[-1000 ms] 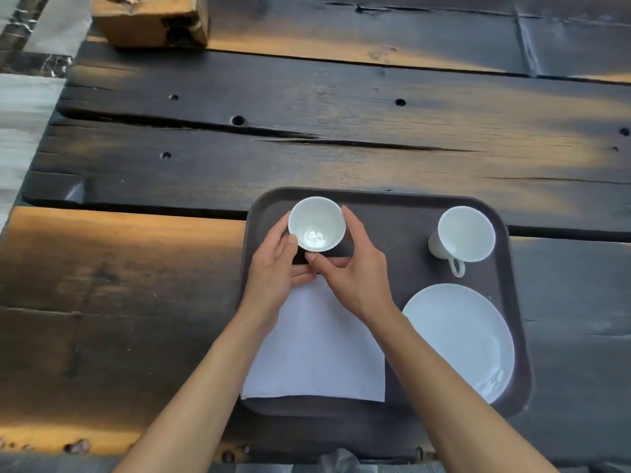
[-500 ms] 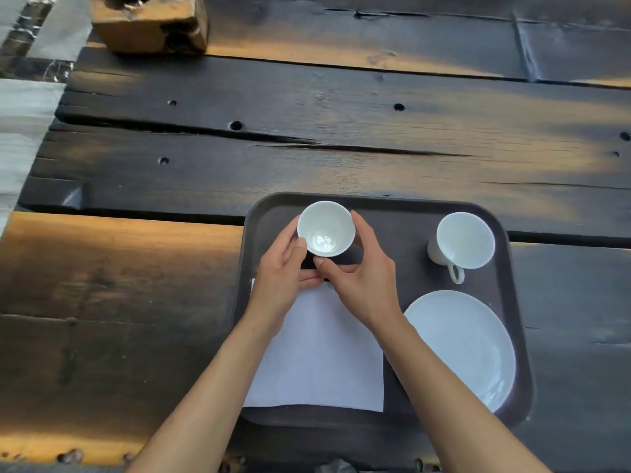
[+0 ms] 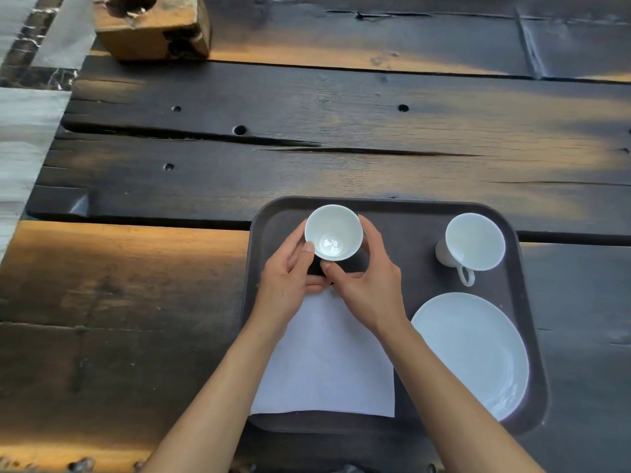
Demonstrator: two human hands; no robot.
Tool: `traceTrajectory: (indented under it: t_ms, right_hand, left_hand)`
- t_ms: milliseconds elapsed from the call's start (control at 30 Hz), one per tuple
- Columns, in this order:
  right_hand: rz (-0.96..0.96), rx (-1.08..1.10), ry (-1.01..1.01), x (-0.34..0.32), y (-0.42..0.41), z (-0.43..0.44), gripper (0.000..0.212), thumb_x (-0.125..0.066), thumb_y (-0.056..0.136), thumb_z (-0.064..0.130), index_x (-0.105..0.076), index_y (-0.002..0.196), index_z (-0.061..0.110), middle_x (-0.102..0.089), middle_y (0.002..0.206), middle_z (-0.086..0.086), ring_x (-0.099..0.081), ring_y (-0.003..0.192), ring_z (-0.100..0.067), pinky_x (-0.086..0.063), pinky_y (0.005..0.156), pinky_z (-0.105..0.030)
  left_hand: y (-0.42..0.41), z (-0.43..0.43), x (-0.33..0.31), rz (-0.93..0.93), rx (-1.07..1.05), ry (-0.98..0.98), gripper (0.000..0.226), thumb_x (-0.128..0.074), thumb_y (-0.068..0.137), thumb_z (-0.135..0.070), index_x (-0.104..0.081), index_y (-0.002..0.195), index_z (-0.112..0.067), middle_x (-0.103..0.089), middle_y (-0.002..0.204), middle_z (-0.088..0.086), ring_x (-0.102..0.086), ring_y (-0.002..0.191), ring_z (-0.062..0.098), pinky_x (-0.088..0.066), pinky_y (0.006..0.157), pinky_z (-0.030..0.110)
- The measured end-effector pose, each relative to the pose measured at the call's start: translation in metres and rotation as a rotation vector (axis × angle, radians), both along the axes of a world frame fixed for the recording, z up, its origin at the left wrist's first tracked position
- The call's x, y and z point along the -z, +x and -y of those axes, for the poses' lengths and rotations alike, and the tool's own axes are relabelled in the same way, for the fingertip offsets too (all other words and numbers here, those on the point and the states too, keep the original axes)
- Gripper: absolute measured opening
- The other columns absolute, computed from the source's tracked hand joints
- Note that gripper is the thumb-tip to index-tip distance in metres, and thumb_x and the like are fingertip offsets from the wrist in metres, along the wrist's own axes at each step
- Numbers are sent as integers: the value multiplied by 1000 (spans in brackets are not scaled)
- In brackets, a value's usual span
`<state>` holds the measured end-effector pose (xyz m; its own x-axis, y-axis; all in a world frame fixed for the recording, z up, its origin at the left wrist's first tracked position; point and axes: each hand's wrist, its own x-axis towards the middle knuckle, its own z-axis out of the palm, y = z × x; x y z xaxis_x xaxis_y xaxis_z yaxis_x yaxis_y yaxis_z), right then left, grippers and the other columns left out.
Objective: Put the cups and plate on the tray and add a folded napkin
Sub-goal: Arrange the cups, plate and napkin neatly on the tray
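Observation:
A dark brown tray [image 3: 403, 213] lies on the wooden table. In its far left corner stands a white cup [image 3: 333, 232], and both hands cup it: my left hand [image 3: 290, 281] on its left side, my right hand [image 3: 368, 285] on its right. The cup's base and handle are hidden by my fingers. A second white cup [image 3: 474, 242] with its handle toward me stands in the far right corner. A white plate [image 3: 474, 353] lies in the near right corner. A white folded napkin [image 3: 327, 370] lies flat on the near left part, partly under my forearms.
The dark plank table [image 3: 341, 148] stretches beyond and to the left of the tray. A rough wooden block [image 3: 153, 29] with a hollow in its top sits at the far left edge. Pale floor shows past the table's left side.
Both hands stay on the left cup at the tray's far left corner. The view has shifted slightly; the cup and hands sit a little lower and further right in the picture.

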<state>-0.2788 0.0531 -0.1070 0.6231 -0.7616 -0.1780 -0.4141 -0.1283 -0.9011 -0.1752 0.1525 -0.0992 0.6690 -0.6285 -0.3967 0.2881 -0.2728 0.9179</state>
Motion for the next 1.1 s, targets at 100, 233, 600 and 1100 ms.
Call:
traceTrajectory:
  t_ms: [100, 233, 600, 1100]
  right_hand:
    - [-7, -23, 16, 1, 0, 3, 77, -79, 79, 32, -37, 142, 50, -54, 121, 44, -70, 81, 11, -55, 77, -14]
    - [-45, -52, 17, 0, -1, 3, 92, -80, 82, 34, -24, 155, 41, -53, 140, 26, -73, 85, 2, -56, 90, -25]
    - [-73, -19, -164, -21, -35, 11, 86, -79, 81, 46, -32, 153, 37, -49, 136, 22, -69, 87, 4, -47, 75, -3]
    - [66, 263, -310, -47, -121, 102, 50, -73, 89, 22, -58, 137, 26, -62, 126, 11, -67, 84, -3, -50, 72, -8]
  left_hand:
    - [2, 0, 0, 4, -28, 0, 40, -52, 106, -25, -55, 143, -41, -73, 120, -21, -79, 89, 19, -60, 69, 21]
    - [3, -2, 0, 31, -64, 29, 36, -57, 104, -25, -62, 138, -36, -75, 118, -16, -78, 88, 18, -58, 68, 19]
    - [-32, -14, -25, 543, -268, 153, 22, -59, 102, -31, -63, 123, -38, -61, 111, -34, -60, 100, -14, -47, 72, 0]
    - [-113, 79, -31, 90, 80, 49, 42, -49, 105, -39, -49, 147, -43, -58, 141, -19, -75, 91, 6, -62, 78, 27]
